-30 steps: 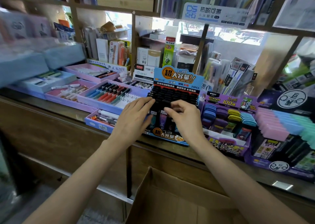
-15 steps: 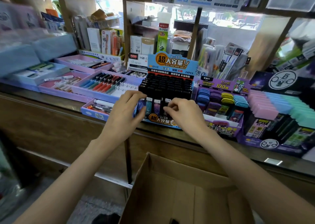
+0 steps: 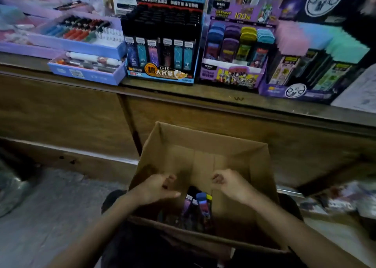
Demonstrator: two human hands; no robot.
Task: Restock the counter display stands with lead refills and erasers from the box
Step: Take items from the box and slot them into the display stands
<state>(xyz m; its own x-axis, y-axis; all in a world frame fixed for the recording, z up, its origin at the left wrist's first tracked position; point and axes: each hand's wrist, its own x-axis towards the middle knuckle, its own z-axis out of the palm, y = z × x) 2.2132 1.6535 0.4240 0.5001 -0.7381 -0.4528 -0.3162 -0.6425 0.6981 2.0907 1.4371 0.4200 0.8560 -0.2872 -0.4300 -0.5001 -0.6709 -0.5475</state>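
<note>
An open cardboard box [image 3: 205, 143] stands on the floor below the counter. Several lead refill packs [image 3: 198, 206] lie at its bottom. My left hand [image 3: 157, 188] and my right hand [image 3: 231, 183] hover inside the box above the packs, fingers loosely curled, holding nothing that I can see. On the counter stands the blue lead refill display [image 3: 162, 43], its front row full of packs. Right of it is the purple eraser display [image 3: 236, 49] with blue, purple, yellow and teal erasers.
A wooden counter [image 3: 223, 104] runs across the view. Purple pen trays [image 3: 81, 41] sit at the left, a pastel refill stand [image 3: 313, 64] at the right. Grey floor lies to the left of the box.
Both hands left the lead refill display on the counter and dropped down into the cardboard box. My view tilted downward.
</note>
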